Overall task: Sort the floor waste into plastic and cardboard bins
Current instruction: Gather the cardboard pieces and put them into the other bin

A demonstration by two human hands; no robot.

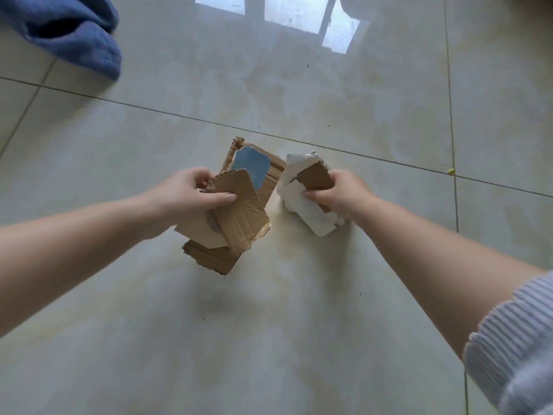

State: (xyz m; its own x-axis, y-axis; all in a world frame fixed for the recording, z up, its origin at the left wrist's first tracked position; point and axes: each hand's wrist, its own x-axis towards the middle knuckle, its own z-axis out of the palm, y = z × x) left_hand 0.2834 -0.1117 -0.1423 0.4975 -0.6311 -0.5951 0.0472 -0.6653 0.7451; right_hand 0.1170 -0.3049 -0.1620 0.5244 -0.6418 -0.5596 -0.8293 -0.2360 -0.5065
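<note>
cardboard scraps (236,214) — several — gripped by left hand (182,199); right hand (341,193) clutches one white-brown wad (302,190).

Soft daylight; window glare (287,16) on the glossy floor (329,324) — faint shadows, slight blur, wide-angle stretching at edges.

1. Glossy pale tiled floor (299,339) with dark grout lines, reflecting a window.
2. Blue fabric item (74,34), possibly a slipper, at the far left.
3. Tiny yellow-green scrap (450,171) on the right grout line.
</note>
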